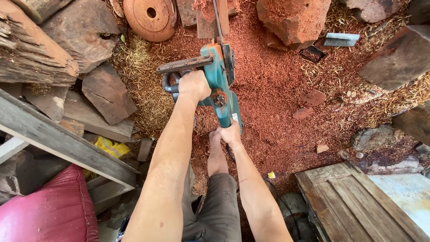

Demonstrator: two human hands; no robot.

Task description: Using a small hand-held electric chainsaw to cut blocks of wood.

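At frame centre, the left hand (pixel 193 85) wraps the teal chainsaw (pixel 219 83)'s front handle; the right hand (pixel 230 133) grips its rear handle, above red sawdust (pixel 277 89).

Both arms bare from shoulder side down to wrist, no sleeves in view. Left hand (pixel 193 85) bare, no glove, no ring or watch seen. Right hand (pixel 231 133) bare too, no glove. Grey-brown shorts (pixel 218 210) below right hand, cloth creased, perhaps dusty. Leg bare beneath shorts hem, near right hand.
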